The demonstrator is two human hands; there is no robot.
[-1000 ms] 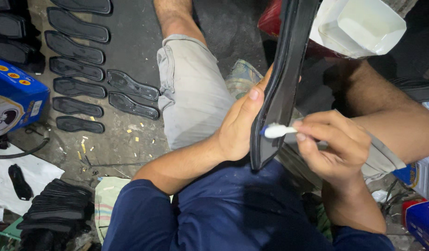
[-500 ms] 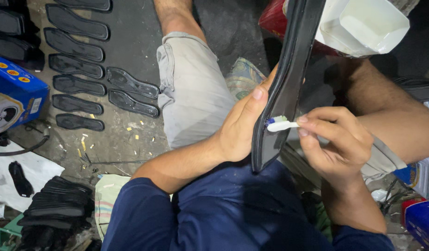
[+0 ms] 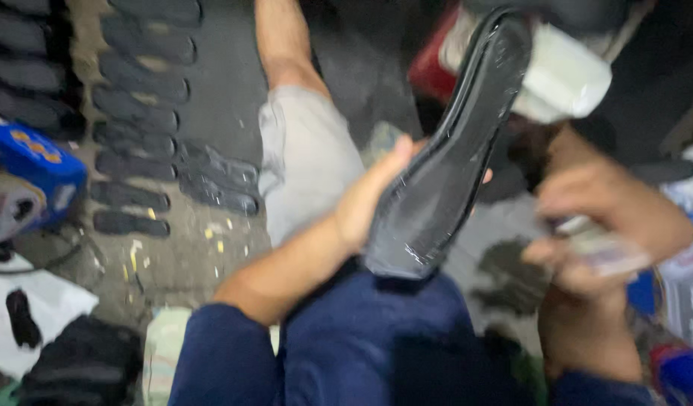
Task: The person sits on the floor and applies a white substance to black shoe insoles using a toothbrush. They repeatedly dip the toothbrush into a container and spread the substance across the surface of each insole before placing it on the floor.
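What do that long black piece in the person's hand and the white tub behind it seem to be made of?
The black sole in the left hand looks like rubber or a similar flexible sheet: dark, with a wet-looking sheen, possibly a coating. The white tub looks like plastic: smooth, matte, slightly translucent. Motion blur leaves both uncertain.

black sole point(image 3: 444, 162): rubbery, glossy wet sheen | shorts point(image 3: 305, 158): matt cloth | floor point(image 3: 181, 263): rough, possibly concrete (blurred)
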